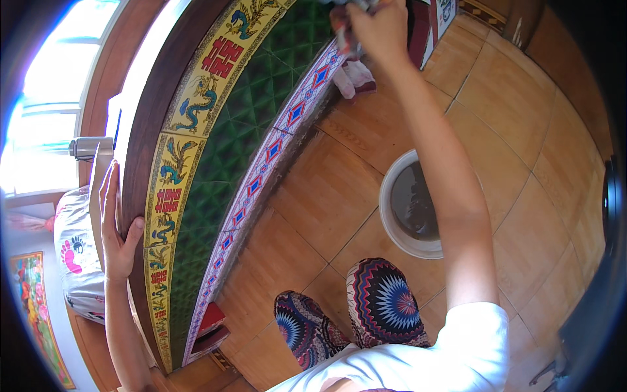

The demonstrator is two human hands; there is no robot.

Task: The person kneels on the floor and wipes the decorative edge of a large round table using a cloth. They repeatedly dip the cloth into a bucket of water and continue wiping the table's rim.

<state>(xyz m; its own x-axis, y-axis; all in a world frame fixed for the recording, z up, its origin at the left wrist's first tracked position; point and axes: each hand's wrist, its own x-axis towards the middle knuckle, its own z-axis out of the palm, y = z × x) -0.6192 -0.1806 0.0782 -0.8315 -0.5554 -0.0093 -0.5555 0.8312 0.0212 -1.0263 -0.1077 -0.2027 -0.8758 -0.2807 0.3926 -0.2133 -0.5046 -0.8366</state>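
At the far end of a long tiled ledge front, my right hand (379, 34) is closed around a crumpled cloth (342, 27) with grey and reddish patches. The cloth is at the ledge's far end, partly cut off by the upper picture edge. The ledge has a dark wooden rim (138, 140), a yellow patterned band (171, 166), green tiles (225, 157) and a white strip with blue and red diamonds (255, 186). On the left, my left hand (119, 238) rests on the wooden rim with fingers stretched and thumb apart, holding nothing.
A white bucket (386, 222) of murky grey water stands on the tan tiled floor (307, 222), partly behind my right forearm. A pale pink and dark red item (356, 80) lies by the ledge's foot. A red box-like object (212, 326) sits near the close end. A printed plastic bundle (78, 255) lies left.
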